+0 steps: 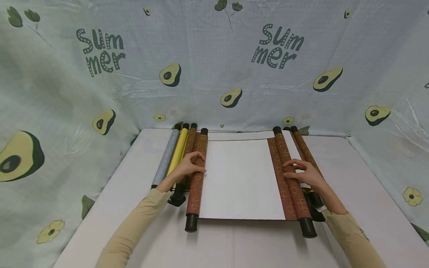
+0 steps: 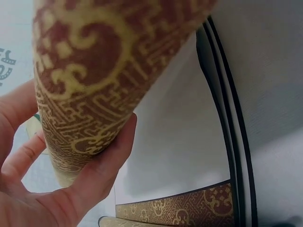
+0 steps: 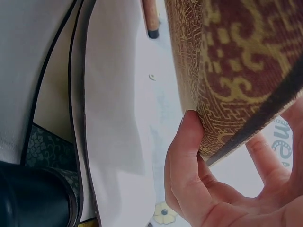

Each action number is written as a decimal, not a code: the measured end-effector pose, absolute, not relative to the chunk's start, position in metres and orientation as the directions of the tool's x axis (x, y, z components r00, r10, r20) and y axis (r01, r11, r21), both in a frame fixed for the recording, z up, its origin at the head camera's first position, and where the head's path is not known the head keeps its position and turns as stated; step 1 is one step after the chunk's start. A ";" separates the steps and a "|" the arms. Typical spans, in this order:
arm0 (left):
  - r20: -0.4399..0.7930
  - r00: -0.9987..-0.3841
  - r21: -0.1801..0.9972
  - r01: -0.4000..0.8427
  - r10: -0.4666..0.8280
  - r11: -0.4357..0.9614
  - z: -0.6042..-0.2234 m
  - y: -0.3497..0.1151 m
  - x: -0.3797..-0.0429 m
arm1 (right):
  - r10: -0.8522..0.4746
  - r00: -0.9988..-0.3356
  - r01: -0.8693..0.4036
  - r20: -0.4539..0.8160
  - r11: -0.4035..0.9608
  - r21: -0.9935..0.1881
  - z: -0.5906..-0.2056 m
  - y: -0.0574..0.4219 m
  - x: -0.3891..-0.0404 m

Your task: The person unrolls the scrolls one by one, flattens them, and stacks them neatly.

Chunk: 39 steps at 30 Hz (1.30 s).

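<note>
A hanging scroll lies partly unrolled, its blank white sheet (image 1: 239,178) spread between two red-brown patterned rolls with black end knobs. My left hand (image 1: 190,165) grips the left roll (image 1: 197,182), thumb on its inner side. On the other side, my right hand (image 1: 305,173) holds the right roll (image 1: 291,178) between thumb and fingers. Each wrist view shows a hand curled round gold-patterned brocade (image 2: 90,71), with the thumb pressed to the left roll and fingertips at the right one (image 3: 236,71). The scroll's near edge hangs above the table, over other sheets.
Beneath and beside it lie more scrolls on the white table (image 1: 234,245): a grey roll (image 1: 166,156), a yellow roll (image 1: 181,146) and a brown roll (image 1: 191,139) at left, another brown roll (image 1: 303,146) at right. An avocado-print cloth (image 1: 201,56) hangs behind and at both sides.
</note>
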<state>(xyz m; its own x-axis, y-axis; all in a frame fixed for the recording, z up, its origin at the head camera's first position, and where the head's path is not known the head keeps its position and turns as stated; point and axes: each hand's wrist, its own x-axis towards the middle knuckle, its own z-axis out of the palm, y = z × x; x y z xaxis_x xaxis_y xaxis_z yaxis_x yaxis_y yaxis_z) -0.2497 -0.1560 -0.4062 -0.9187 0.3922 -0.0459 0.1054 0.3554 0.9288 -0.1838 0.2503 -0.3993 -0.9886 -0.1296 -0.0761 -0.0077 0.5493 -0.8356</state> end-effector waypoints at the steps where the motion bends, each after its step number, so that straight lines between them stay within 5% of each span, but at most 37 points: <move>1: -0.045 -0.919 0.928 0.107 0.393 0.357 -0.406 -0.156 -0.250 | -0.126 -0.989 -0.006 -0.076 0.551 -0.835 -0.399 0.251 -0.184; 39: -0.041 -0.916 0.918 0.124 0.398 0.378 -0.405 -0.154 -0.252 | -0.103 -0.993 -0.007 -0.053 0.509 -0.861 -0.399 0.263 -0.178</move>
<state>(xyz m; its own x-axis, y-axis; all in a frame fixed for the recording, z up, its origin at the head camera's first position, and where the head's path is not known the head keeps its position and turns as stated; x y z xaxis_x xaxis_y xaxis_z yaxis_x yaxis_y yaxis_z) -0.2523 -0.1542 -0.4049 -0.9164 0.3983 -0.0405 0.1237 0.3779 0.9176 -0.1777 0.2627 -0.3992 -0.9933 -0.1032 -0.0527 -0.0072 0.5087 -0.8609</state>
